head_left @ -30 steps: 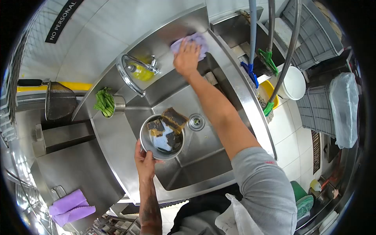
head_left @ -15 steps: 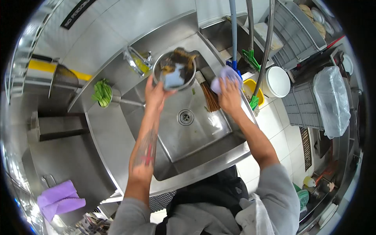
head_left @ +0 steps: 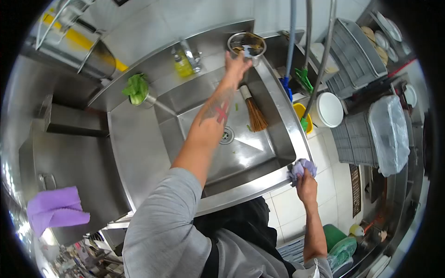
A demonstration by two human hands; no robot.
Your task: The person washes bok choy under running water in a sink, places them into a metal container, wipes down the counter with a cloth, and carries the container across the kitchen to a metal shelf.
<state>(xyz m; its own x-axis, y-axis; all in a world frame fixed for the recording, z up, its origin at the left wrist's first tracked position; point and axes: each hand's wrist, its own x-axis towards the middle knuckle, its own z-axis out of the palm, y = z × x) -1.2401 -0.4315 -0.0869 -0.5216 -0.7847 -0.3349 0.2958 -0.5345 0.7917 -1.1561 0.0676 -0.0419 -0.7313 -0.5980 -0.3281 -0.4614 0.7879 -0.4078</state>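
A round metal bowl [head_left: 256, 61] with dark and yellowish contents is at the back right corner of the sink [head_left: 211, 172]. My left hand [head_left: 238, 67] reaches across the sink and grips the bowl's near side, slightly blurred. At the sink's front right corner my right hand [head_left: 306, 186] is closed around a crumpled purple cloth [head_left: 304, 167], which touches the rim. A wok brush [head_left: 253, 111] with brown bristles and a pale handle lies inside the basin, near small green scraps.
Behind the sink stand a yellow soap bottle [head_left: 182, 67] and a tap [head_left: 195, 61]. Leafy greens [head_left: 137, 89] fill a long-handled metal pot [head_left: 149, 99] on the left ledge. Mop handles [head_left: 291, 44], a white bucket [head_left: 329, 110] and grey crates [head_left: 354, 139] stand right. Another purple cloth [head_left: 58, 208] hangs left.
My left hand has carried the bowl back and right, to the sink's corner. My right hand has brought the purple cloth along the right rim toward me, to the front corner.
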